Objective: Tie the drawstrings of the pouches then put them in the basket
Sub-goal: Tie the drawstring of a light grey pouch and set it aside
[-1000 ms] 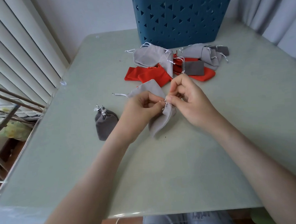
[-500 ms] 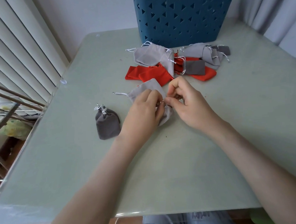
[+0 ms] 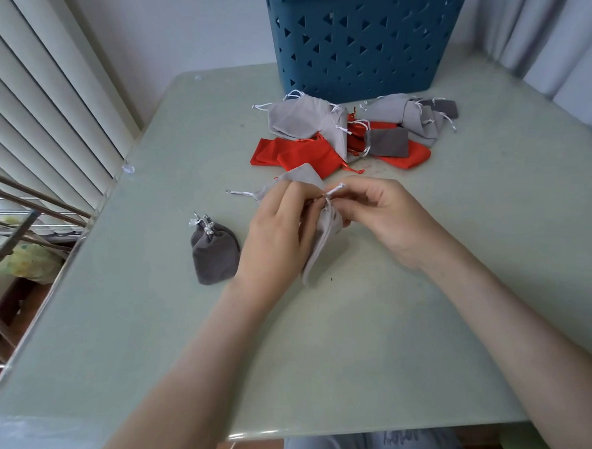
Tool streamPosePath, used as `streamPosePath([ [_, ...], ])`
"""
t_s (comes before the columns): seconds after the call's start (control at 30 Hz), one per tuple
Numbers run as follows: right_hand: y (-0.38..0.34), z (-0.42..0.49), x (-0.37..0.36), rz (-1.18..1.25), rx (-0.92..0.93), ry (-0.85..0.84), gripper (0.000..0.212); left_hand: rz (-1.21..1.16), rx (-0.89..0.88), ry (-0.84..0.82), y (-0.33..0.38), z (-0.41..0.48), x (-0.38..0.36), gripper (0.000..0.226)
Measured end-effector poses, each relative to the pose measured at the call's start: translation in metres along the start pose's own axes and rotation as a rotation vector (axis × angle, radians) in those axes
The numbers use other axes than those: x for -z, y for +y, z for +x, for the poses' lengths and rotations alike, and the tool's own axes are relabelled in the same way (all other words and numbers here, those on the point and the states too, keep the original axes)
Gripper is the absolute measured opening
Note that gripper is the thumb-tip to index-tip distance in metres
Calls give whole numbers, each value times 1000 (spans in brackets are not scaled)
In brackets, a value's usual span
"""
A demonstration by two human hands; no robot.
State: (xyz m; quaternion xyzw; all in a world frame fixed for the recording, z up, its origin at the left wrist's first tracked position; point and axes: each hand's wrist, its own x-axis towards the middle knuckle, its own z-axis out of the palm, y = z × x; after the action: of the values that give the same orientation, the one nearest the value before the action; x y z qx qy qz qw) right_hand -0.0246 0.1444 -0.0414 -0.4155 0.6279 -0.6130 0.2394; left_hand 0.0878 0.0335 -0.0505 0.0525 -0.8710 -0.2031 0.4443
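A light grey pouch (image 3: 319, 247) hangs between both hands just above the table's middle. My left hand (image 3: 278, 235) grips its gathered neck. My right hand (image 3: 383, 213) pinches the white drawstring (image 3: 334, 189) at the neck, and a short loop of cord sticks up between the fingers. A second light grey pouch (image 3: 302, 177) lies just behind my left hand, its cord trailing left. A dark grey pouch (image 3: 215, 254) with knotted strings lies to the left. The blue basket (image 3: 360, 39) stands at the table's far edge.
A heap of light grey (image 3: 302, 117), red (image 3: 301, 155) and dark grey (image 3: 386, 143) pouches lies in front of the basket. The pale green table (image 3: 329, 360) ends at a glass edge on the left, beside window blinds (image 3: 35, 111). Curtains hang at the right.
My left hand has shifted its hold on the pouch's neck. My right hand has drawn the white cord up and to the right, and the pouch body now hangs down below the hands.
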Motion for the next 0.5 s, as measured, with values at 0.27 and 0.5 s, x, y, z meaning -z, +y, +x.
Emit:
streamPosePath([
  [0.27,-9,-4,-4,-157,130,107,29,-69,42,-1,0,-3,-2,6],
  [0.5,-11,-5,-9,-121,109,187,23,-16,87,23,2,-3,-2,11],
])
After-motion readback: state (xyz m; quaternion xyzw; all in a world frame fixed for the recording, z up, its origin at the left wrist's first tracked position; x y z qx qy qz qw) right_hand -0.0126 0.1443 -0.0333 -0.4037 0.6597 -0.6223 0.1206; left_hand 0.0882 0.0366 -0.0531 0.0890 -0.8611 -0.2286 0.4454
